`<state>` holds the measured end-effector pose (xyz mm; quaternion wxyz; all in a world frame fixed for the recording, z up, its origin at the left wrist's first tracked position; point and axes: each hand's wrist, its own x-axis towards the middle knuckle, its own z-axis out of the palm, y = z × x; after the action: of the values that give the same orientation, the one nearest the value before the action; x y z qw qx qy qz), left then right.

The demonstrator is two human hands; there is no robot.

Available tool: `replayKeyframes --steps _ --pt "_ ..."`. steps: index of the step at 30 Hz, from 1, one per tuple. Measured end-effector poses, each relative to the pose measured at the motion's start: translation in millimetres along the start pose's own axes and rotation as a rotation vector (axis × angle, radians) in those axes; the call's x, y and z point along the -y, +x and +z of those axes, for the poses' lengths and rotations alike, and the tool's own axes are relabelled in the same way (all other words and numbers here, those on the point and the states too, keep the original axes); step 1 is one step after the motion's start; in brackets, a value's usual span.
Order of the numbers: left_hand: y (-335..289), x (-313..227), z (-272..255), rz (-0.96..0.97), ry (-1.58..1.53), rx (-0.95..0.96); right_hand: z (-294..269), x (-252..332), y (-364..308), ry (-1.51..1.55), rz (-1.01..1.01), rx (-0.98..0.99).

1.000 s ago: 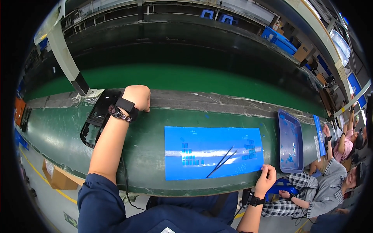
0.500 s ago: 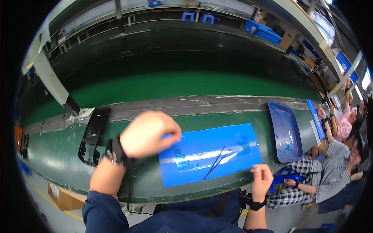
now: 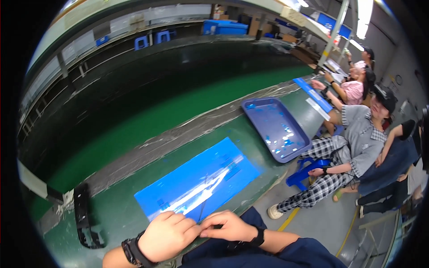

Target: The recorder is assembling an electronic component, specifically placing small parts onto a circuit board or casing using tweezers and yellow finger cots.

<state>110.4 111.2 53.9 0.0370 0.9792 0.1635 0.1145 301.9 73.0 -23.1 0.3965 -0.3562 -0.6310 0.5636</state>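
My left hand and my right hand meet at the near edge of a bright blue sheet. Fingers on both are curled and pinched together, their tips almost touching. Whatever sits between them is hidden. Just beyond the fingertips a thin dark stick lies over the sheet. A glossy clear strip runs along the sheet, with small blue pieces by its left end and more near its right end. Glare blurs their outlines.
A blue-grey tray holding small blue scraps stands on the green table to the right. At far left lies a black plastic frame. A seated co-worker is at the right, with a blue stool close by.
My left hand has come down from above the sheet to meet my right hand at its near edge. The view has swung right, showing more of the tray and co-workers.
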Motion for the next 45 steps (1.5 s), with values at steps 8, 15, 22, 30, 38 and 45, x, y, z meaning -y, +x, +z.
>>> replayKeyframes --steps 8,15,22,30,38,45 --pt "8 -13 -13 -0.148 -0.191 0.192 3 -6 3 -0.001 -0.086 0.065" --pt "9 -9 -3 -0.026 -0.293 0.155 -7 -6 -1 -0.09 -0.113 0.147" --pt "7 -16 -9 -0.194 -0.217 0.206 -53 48 -27 -0.832 -0.62 -0.413" --pt "10 -3 12 -0.004 -0.214 0.102 -138 102 -100 -0.932 -1.29 -1.53" --pt "-3 1 19 -0.031 -0.211 0.075 -166 40 -57 -1.233 0.677 -0.68" --pt "-4 1 25 -0.039 -0.206 0.152 -126 36 -60 -0.996 0.565 -0.427"
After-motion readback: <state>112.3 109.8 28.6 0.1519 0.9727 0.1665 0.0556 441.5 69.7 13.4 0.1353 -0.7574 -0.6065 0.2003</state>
